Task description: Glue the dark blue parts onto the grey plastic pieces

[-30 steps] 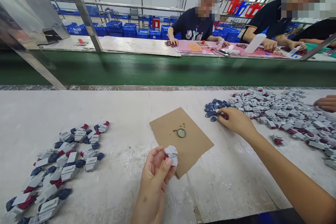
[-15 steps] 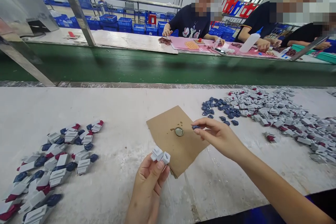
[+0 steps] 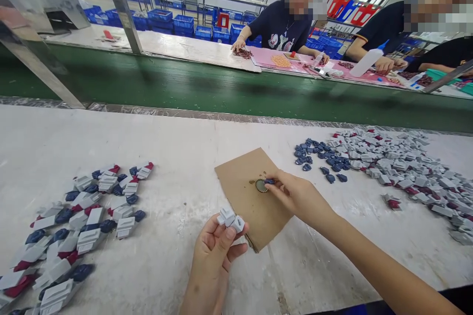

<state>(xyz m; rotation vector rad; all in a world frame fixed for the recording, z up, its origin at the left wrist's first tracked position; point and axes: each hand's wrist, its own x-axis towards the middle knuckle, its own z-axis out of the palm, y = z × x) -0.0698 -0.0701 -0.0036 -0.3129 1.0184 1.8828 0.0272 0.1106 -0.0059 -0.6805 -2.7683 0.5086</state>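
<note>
My left hand [image 3: 218, 251] pinches a light grey plastic piece [image 3: 231, 219] between thumb and fingers, just off the near left edge of a brown cardboard sheet [image 3: 254, 216]. Over the sheet, my right hand [image 3: 295, 194] grips a small dark blue piece [image 3: 269, 181] with its fingertips, at the right rim of a round bottle cap [image 3: 261, 186]. The cap lies on the cardboard beside some brown drops. Whether the blue piece touches what is in the cap, I cannot tell.
Grey, red and blue assembled pieces [image 3: 88, 216] spread at the left. Loose dark blue pieces [image 3: 328, 160] and a large heap of grey and red pieces [image 3: 399, 162] lie at the right. Beyond a green divider [image 3: 185, 88], several people work at another table.
My right hand has brought the dark blue piece leftward to the cap. My left hand still holds the grey piece. The camera view has shifted slightly.
</note>
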